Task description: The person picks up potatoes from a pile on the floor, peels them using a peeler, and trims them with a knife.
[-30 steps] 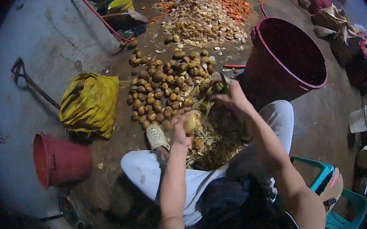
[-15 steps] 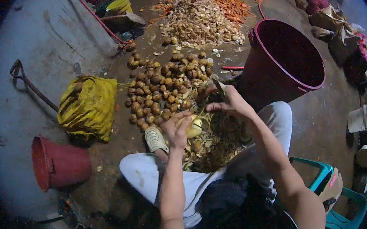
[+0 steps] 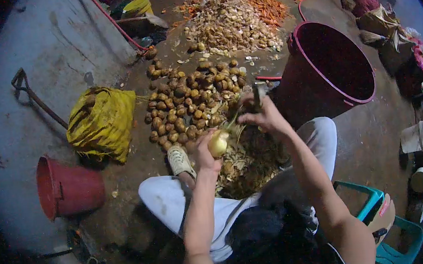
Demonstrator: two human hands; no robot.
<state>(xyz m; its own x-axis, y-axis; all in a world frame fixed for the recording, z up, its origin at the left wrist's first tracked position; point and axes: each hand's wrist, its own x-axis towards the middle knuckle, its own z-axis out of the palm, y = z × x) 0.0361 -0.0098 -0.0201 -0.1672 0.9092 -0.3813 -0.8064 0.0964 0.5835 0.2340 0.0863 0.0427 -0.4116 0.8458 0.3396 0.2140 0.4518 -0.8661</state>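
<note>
In my left hand (image 3: 206, 154) is a round, pale yellow, peeled-looking vegetable (image 3: 218, 144). My right hand (image 3: 266, 115), to its right, is closed around a knife (image 3: 258, 94), whose dark end points up; the rest is hidden by the fingers. A thin greenish strip (image 3: 231, 123) runs between the vegetable and the right hand. Below both hands, a heap of peelings (image 3: 245, 167) lies on the floor between my legs. Round brown vegetables (image 3: 183, 101) are piled just beyond my left hand.
A tall maroon tub (image 3: 293, 81) stands close to my right hand. On the left are a yellow sack (image 3: 101, 125) and a red bucket (image 3: 77, 188). Farther off lies a big mound of pale peelings (image 3: 229, 23) beside orange scraps (image 3: 268, 12). A teal stool (image 3: 406, 245) is at lower right.
The vegetable has turned in my left hand and sits more upright, its pale rounded side now facing me. My right hand has shifted slightly right, and the knife stands more upright.
</note>
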